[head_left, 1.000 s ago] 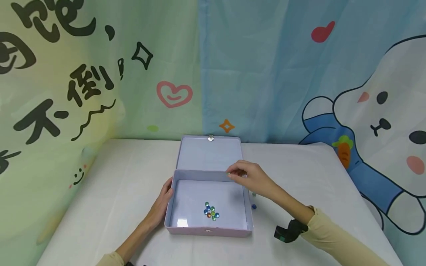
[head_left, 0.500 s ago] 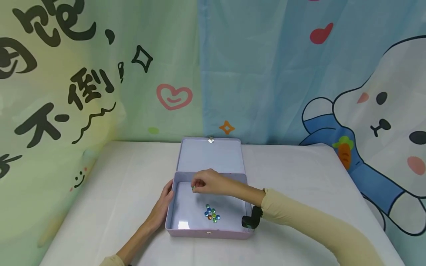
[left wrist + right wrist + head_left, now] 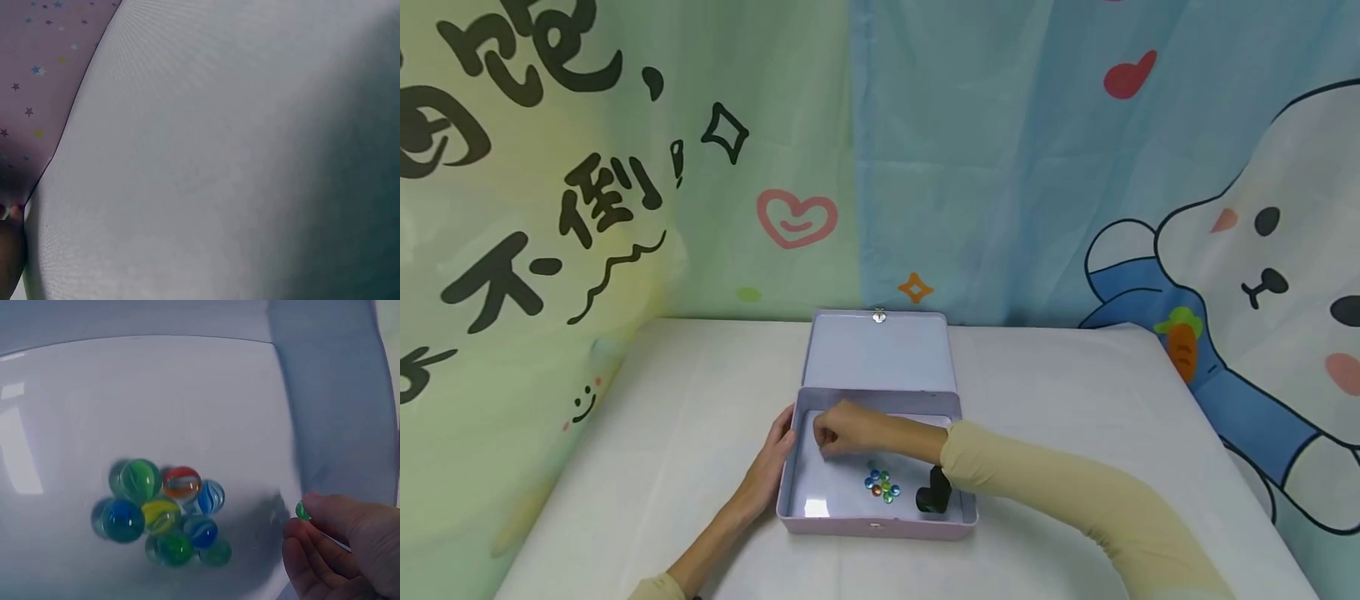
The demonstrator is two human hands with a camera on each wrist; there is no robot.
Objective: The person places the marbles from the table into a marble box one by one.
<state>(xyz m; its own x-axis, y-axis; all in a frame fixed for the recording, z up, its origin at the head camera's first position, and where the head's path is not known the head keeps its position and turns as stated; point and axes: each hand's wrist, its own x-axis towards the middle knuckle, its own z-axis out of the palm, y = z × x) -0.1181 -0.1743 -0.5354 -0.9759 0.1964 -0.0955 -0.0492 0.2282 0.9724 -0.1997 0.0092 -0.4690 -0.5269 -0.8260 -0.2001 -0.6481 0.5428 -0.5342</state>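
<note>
A lilac metal box lies on the table with its lid folded back. My right hand is inside the box toward its left side. Between thumb and index finger it pinches a green glass marble, close to a side wall in the right wrist view. Several marbles sit clustered on the box floor, among them a green one, an orange-red one and a yellow one. My left hand rests along the box's outer left wall, fingers extended against it.
A white cloth covers the table. Behind it hangs a printed curtain near the table's back edge. The right sleeve crosses the box's right rim and covers the table just beyond it.
My right hand has moved left from the box's back right corner, then lower inside the box, with the green marble. The left hand stays at the box's side.
</note>
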